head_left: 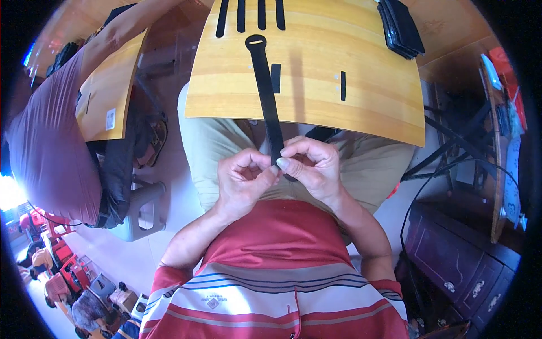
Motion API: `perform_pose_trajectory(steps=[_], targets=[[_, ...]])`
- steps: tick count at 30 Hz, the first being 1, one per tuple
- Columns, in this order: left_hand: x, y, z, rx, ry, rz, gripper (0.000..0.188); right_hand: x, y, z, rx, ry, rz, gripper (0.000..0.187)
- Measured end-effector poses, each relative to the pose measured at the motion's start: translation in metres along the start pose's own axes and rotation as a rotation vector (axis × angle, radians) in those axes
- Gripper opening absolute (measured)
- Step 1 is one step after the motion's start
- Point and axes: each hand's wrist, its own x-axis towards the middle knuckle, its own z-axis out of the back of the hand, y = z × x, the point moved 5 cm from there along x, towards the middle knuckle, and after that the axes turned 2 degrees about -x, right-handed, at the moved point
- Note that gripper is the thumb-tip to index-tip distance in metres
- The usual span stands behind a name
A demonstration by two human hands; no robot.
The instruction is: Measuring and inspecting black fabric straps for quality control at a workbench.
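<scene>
A long black strap with a rounded, slotted end runs from over the wooden table toward me. Near its lower end, my left hand pinches it between thumb and finger. My right hand pinches the same end, its thumb close to the left one. The slotted end lies on or just above the tabletop; I cannot tell which. Beside the strap, a short black strip is on the board, and another narrow black strip sits farther right. The strap's very tip is partly hidden by my fingers.
Several black straps lie side by side at the far edge of the wooden table. A stack of black flat pieces rests at its far right corner. Left, another person sits at a second table. A dark cabinet stands right.
</scene>
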Motion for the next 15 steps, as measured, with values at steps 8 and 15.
perform_pose_trajectory(steps=[8,15], targets=[[0.003,-0.004,-0.003,-0.022,0.004,-0.04,0.005,0.001,0.007,0.003,-0.156,0.023,0.094,0.014],[0.007,-0.013,0.0,-0.03,0.037,-0.019,0.009,0.002,0.049,-0.01,-0.774,0.125,0.483,0.028]])
